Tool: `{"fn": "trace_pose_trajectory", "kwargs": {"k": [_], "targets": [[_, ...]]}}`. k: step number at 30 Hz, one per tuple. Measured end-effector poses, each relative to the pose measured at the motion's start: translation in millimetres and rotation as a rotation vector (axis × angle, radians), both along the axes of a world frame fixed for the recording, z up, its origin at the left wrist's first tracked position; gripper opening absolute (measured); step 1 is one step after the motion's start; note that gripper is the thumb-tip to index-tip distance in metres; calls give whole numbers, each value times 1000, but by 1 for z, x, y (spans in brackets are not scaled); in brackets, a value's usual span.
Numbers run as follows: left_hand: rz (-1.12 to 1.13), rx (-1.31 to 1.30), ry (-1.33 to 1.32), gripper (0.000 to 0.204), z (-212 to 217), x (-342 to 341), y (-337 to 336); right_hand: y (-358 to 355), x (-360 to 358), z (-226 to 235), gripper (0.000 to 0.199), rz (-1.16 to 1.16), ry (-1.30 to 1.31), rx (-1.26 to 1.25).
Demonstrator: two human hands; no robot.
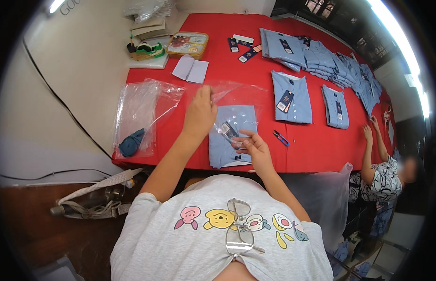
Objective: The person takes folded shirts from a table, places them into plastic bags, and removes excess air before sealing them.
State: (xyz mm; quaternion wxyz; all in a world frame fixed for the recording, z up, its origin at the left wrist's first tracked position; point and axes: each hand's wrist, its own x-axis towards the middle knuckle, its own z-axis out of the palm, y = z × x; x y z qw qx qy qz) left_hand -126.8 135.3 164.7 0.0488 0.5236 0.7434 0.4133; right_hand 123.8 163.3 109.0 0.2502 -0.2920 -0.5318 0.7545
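Note:
A folded light-blue shirt [246, 117] lies on the table in front of me, with a dark hang tag [229, 130] on it. My left hand [200, 114] is closed on a clear plastic bag [232, 92], holding it raised above the shirt's upper left. The thin film spreads rightward and hangs down over the shirt. Over the lower part of the tag is my right hand [254, 151], its fingers fanned apart beside the film. Whether they touch the film or the tag is hard to make out.
Clear bags [138, 110] lie at left with a dark teal bundle [131, 143]. Small blue-handled snips [281, 138] rest to the right. Farther off are folded shirts [293, 98], loose tags [249, 54], an open notebook [191, 69] and a tape dispenser [150, 49]. A co-worker's hands [371, 129] reach in at right.

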Motion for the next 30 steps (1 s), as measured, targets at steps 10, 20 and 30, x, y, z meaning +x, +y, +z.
{"fn": "trace_pose_trajectory", "kwargs": {"k": [10, 20, 30], "targets": [[-217, 859, -838, 17, 26, 12, 63, 25, -64, 89, 97, -320, 294, 358], [175, 147, -158, 109, -105, 2, 29, 113, -57, -27, 25, -343, -518, 1349], [-199, 153, 603, 47, -105, -28, 59, 137, -56, -58, 24, -194, -837, 1564]]}}
